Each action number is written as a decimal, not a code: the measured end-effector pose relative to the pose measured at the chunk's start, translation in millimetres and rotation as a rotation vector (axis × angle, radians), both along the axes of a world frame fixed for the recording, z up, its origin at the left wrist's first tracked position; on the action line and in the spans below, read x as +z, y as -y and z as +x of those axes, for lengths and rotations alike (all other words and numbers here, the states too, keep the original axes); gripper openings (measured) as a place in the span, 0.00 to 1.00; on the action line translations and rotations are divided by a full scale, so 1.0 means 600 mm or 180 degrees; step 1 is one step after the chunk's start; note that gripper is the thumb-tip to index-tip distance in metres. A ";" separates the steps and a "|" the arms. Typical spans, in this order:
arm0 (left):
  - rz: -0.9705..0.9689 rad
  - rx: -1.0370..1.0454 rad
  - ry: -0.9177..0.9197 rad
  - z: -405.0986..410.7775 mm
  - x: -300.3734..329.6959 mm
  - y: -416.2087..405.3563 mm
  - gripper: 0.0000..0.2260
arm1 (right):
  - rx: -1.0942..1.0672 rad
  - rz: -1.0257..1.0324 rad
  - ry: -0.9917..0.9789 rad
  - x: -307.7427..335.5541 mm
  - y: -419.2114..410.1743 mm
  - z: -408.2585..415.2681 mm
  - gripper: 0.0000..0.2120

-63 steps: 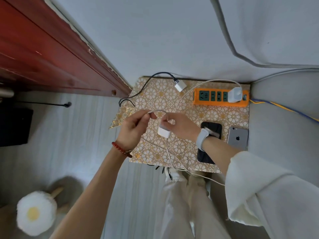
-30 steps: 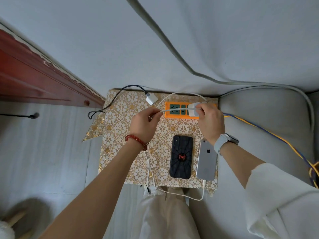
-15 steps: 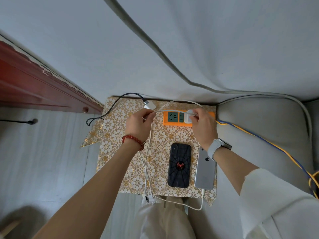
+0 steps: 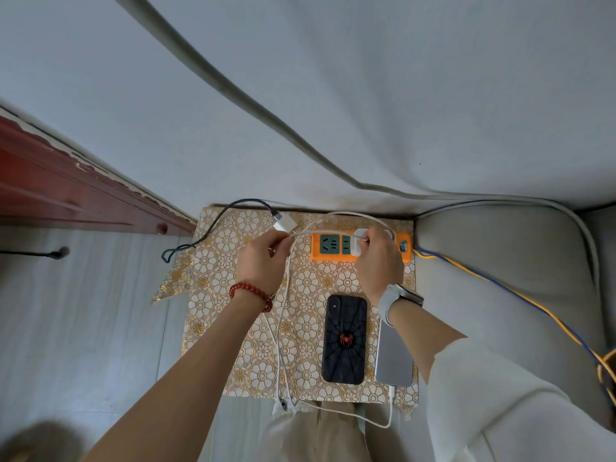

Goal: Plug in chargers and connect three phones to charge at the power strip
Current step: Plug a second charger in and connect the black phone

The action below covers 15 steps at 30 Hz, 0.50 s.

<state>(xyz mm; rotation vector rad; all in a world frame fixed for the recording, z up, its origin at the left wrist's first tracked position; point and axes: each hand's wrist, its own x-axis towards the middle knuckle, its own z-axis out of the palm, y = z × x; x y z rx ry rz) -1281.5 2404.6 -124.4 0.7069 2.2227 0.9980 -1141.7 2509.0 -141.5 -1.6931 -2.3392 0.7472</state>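
Observation:
An orange power strip [image 4: 328, 256] lies at the back of a gold-patterned table [image 4: 213, 315]. My right hand [image 4: 378, 265] grips a white charger [image 4: 357, 243] that sits over the strip's sockets. My left hand [image 4: 263, 261] pinches that charger's white cable [image 4: 283, 328], which loops down to the front edge. A black phone with a spider case [image 4: 345, 340] lies face down beside a silver phone [image 4: 391, 358], which has a white cable in its port. Another white charger [image 4: 285, 225] on a black cable lies at the back left. A third phone is not visible.
A red wooden door frame [image 4: 66, 195] stands to the left. A grey cushion [image 4: 500, 278] adjoins the table on the right, with yellow and blue wires [image 4: 500, 288] running across it from the strip. My legs are below the table's front edge.
Both hands moved from the table's middle back to the power strip. My right hand carried the white charger onto the strip's sockets; my left hand followed with the cable.

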 end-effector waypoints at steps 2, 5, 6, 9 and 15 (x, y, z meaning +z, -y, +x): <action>-0.0028 -0.0027 0.0016 0.000 0.002 0.004 0.07 | 0.0021 -0.0051 0.0050 0.000 0.000 -0.001 0.03; -0.0123 -0.0082 0.0096 0.001 0.005 0.010 0.07 | 0.0079 -0.0104 0.0046 0.001 -0.004 0.000 0.03; -0.0174 -0.0121 0.0130 0.001 0.005 0.014 0.08 | 0.0080 -0.0124 -0.0010 0.002 -0.006 0.001 0.03; -0.0342 -0.0240 0.0325 0.010 -0.001 0.039 0.09 | 0.0056 -0.0269 -0.0374 0.007 0.001 0.016 0.08; -0.0772 -0.0444 0.0617 0.026 -0.033 0.111 0.09 | -0.0338 -0.1178 -0.0825 -0.003 0.114 0.089 0.15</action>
